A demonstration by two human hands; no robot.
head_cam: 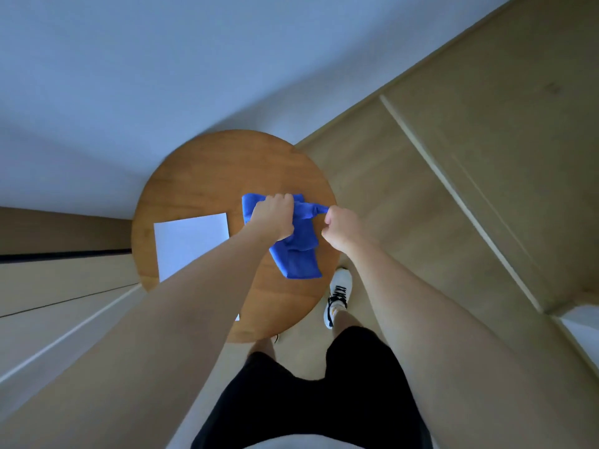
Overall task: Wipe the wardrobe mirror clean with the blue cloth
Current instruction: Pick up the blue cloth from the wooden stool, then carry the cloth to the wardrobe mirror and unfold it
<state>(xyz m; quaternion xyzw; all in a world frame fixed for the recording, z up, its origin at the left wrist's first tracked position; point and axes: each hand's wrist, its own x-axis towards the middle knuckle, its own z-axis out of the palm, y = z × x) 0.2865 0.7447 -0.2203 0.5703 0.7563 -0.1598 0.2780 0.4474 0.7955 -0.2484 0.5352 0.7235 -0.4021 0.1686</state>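
The blue cloth (296, 254) hangs bunched just above the round wooden table (201, 176). My left hand (271, 218) grips its upper part in a closed fist. My right hand (342, 230) pinches a twisted corner of the cloth that sticks out to the right. The lower end of the cloth droops toward the table's near edge. No mirror shows in this view.
A white sheet of paper (191, 244) lies on the table's left half. A pale wall stands behind the table. Wood-look floor (453, 189) spreads to the right. Light wardrobe panels (58, 286) run along the left. My shoe (338, 296) stands beside the table.
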